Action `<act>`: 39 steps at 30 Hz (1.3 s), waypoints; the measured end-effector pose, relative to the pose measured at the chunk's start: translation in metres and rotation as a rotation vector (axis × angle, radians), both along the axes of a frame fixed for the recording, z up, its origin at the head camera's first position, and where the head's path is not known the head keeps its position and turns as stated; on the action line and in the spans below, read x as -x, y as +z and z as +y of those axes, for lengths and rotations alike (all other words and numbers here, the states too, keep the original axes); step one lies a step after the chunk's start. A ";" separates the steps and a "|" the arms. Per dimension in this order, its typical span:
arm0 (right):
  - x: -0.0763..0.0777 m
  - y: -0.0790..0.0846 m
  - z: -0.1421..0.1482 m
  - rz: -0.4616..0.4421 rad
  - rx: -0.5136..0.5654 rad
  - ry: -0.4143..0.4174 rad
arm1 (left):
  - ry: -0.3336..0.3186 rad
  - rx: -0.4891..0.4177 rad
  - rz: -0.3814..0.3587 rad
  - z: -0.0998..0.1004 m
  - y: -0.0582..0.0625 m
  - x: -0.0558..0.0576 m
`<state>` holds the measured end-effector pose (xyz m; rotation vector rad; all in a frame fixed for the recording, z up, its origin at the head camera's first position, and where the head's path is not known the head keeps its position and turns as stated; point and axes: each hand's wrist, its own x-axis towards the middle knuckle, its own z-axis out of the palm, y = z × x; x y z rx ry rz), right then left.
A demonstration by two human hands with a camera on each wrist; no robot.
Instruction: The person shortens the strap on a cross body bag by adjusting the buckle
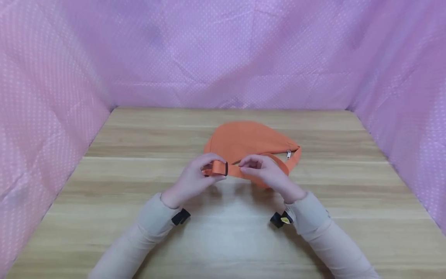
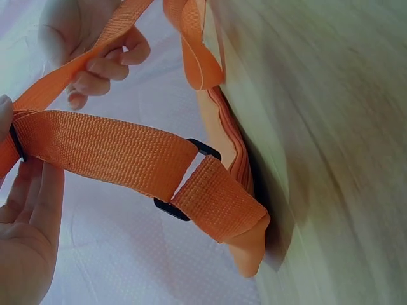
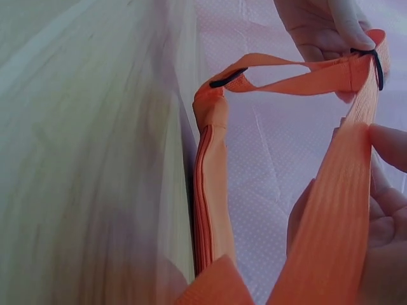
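Note:
An orange sling bag (image 1: 244,137) lies on the table, its silver zipper pull (image 1: 288,154) at the right end. My left hand (image 1: 191,176) pinches the bag's strap at a black slider buckle (image 1: 226,169), thumb below and fingers above in the head view. A short way to the right, my right hand (image 1: 270,174) holds the same strap (image 3: 331,210) between thumb and fingers. The stretch between the hands is raised off the table. A second black buckle (image 2: 205,149) joins the strap near the bag's end. Behind the right hand the strap loops back to the bag.
The wooden table (image 1: 115,186) extends around the bag on all sides. Pink dotted cloth (image 1: 226,50) hangs behind it and along both sides. Black straps with small devices (image 1: 181,217) sit at both wrists, over pale sleeves.

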<state>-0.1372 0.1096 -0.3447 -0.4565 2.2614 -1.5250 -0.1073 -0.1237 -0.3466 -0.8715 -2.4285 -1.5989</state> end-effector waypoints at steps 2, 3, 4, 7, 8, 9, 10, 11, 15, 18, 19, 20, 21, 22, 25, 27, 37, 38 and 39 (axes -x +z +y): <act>0.001 0.001 0.002 -0.004 0.016 -0.004 | 0.001 -0.014 0.001 0.000 0.001 0.002; 0.002 0.001 0.002 -0.009 0.025 -0.004 | 0.003 -0.014 0.010 0.000 0.002 0.002; 0.002 0.002 0.002 -0.015 0.031 -0.005 | 0.002 -0.015 0.013 0.000 0.002 0.003; 0.003 0.002 0.002 -0.024 0.046 -0.001 | 0.001 -0.024 -0.006 0.001 0.003 0.004; 0.003 0.001 0.001 -0.023 0.052 0.002 | -0.001 -0.027 -0.014 0.001 0.003 0.005; 0.002 0.001 0.001 -0.024 0.058 0.004 | -0.005 -0.034 -0.027 0.001 0.003 0.005; 0.002 0.002 0.000 -0.022 0.066 0.008 | -0.007 -0.038 -0.040 0.001 0.003 0.005; 0.002 0.002 0.000 -0.018 0.074 0.010 | -0.007 -0.040 -0.050 0.002 0.004 0.005; 0.002 0.003 -0.003 0.000 0.093 0.010 | -0.017 -0.043 -0.069 0.003 0.005 0.005; 0.002 0.004 -0.003 0.013 0.097 -0.002 | -0.013 -0.046 -0.079 0.002 0.006 0.005; 0.002 0.004 -0.003 0.016 0.099 -0.010 | -0.012 -0.047 -0.082 0.002 0.006 0.004; 0.002 0.003 -0.004 0.016 0.103 -0.018 | -0.008 -0.047 -0.084 0.002 0.006 0.004; 0.002 0.003 -0.004 0.013 0.108 -0.025 | -0.003 -0.045 -0.084 0.002 0.006 0.004; 0.002 0.003 -0.005 0.006 0.109 -0.034 | 0.001 -0.044 -0.084 0.002 0.005 0.004; 0.001 0.001 -0.007 -0.003 0.102 -0.043 | -0.012 -0.051 -0.078 0.003 0.005 0.003; 0.001 0.000 -0.009 0.003 0.091 -0.038 | -0.024 -0.052 -0.074 0.003 0.004 0.002; -0.004 0.005 -0.016 0.032 0.136 -0.049 | -0.042 -0.042 -0.071 0.006 0.001 0.002; -0.004 0.004 -0.017 0.033 0.145 -0.046 | -0.045 -0.041 -0.066 0.006 0.001 0.002; -0.004 0.004 -0.018 0.035 0.152 -0.045 | -0.048 -0.038 -0.057 0.006 0.000 0.002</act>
